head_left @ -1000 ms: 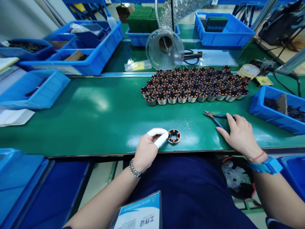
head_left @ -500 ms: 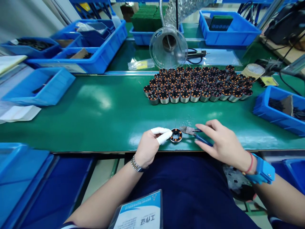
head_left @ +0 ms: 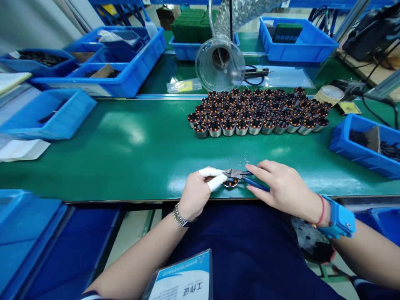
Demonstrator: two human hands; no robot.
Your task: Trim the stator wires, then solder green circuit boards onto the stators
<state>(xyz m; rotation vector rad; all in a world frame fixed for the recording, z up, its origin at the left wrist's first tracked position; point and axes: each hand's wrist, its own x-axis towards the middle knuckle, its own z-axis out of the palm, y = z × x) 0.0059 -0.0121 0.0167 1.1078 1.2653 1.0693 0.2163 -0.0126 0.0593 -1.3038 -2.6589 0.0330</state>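
Observation:
My left hand (head_left: 198,189), with white covers on thumb and forefinger, pinches a round motor stator (head_left: 230,183) with copper windings near the front edge of the bench. In my right hand (head_left: 278,185) is a pair of cutting pliers (head_left: 236,174) with dark blue handles, held between thumb and fingers. The pliers' jaws lie over the stator's top and reach the covered fingertips, hiding part of the ring. Tiny bright scraps (head_left: 245,158) are scattered on the green surface just beyond the pliers.
Several rows of stators (head_left: 254,125) stand behind my hands. A clear extraction funnel (head_left: 220,64) hangs above them. Blue bins line the sides, one at right (head_left: 365,146) and one at left (head_left: 50,118). A tape roll (head_left: 329,95) lies at the back right.
My right hand has moved left, bringing the pliers' jaws from beside the stator to over its top. My left hand keeps its pinch on the stator. The view has shifted slightly.

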